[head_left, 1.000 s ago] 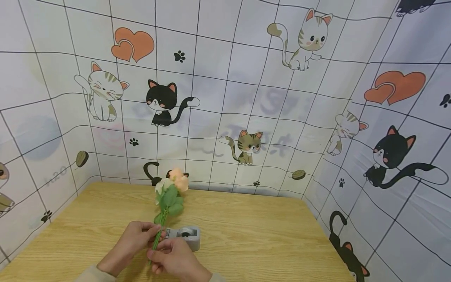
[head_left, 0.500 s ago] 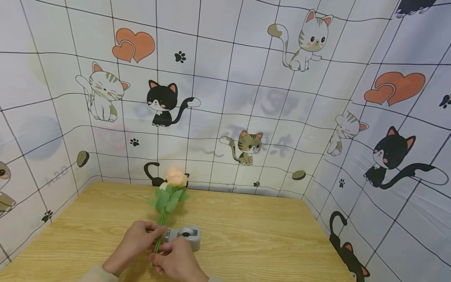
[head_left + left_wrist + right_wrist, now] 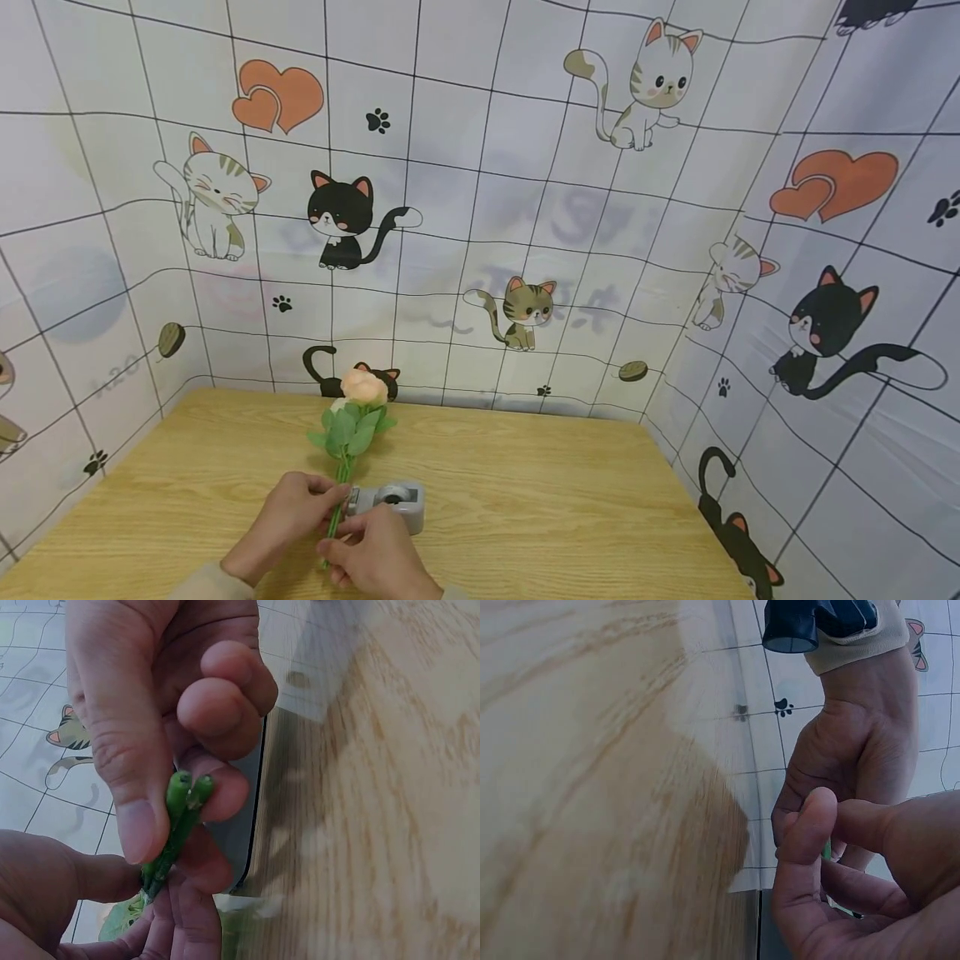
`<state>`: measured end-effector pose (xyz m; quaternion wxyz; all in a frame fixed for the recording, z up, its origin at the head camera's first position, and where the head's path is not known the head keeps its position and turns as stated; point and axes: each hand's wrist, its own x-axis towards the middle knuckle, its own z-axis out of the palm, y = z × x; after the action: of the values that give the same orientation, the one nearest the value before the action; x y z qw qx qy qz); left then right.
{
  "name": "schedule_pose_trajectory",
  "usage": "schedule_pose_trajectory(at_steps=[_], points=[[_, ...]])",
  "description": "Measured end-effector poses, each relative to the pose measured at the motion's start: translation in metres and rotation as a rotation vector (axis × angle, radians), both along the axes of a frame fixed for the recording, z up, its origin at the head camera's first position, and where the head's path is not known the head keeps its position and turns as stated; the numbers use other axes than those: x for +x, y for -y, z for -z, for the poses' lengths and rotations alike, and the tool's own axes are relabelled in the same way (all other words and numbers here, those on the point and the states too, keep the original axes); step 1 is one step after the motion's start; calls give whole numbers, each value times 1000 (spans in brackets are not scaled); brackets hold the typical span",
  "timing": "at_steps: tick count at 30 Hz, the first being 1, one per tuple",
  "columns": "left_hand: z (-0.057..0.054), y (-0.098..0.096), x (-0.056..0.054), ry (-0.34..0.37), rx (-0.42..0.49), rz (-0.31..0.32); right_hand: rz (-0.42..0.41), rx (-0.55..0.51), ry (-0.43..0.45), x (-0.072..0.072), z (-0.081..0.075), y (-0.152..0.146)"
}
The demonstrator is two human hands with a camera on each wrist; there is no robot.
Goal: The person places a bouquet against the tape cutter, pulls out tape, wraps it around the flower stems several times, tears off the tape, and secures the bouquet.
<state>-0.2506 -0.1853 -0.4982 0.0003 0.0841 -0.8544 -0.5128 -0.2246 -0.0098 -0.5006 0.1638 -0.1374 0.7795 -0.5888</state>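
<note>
Two long-stemmed flowers lie together, a peach bloom (image 3: 363, 388) in front and a cream one (image 3: 339, 405) mostly hidden behind leaves. Their green stems (image 3: 343, 472) slant down toward the person. My left hand (image 3: 296, 510) pinches the stems midway, and my right hand (image 3: 381, 550) pinches them lower down, near the cut ends. In the left wrist view, two stem ends (image 3: 180, 787) show between the right thumb and fingers, side by side. Just right of the stems stands a grey tape dispenser (image 3: 412, 504), partly covered by the right hand.
The light wood table (image 3: 555, 500) spreads under and around the hands. White cloth walls (image 3: 480, 208) with grid lines and printed cats rise behind it and at both sides. A dark wrist device (image 3: 791, 626) sits by the left sleeve.
The flowers have turned in the fingers: the cream bloom, plainly visible a second ago, is now mostly behind leaves, with the peach one forward. Both hands have hardly moved.
</note>
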Motion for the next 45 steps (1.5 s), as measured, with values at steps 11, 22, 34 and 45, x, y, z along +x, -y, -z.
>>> schedule_pose_trajectory(at_steps=[11,22,34,45], points=[[5,0,-3,24,54,14,-13,165,-442,-11,-25,-23],[6,-3,-1,70,233,37,77,677,-638,-33,-28,-53],[11,-5,-4,73,309,48,47,707,-583,-41,-18,-55],[7,-4,-4,67,284,44,55,676,-662,-48,0,-55]])
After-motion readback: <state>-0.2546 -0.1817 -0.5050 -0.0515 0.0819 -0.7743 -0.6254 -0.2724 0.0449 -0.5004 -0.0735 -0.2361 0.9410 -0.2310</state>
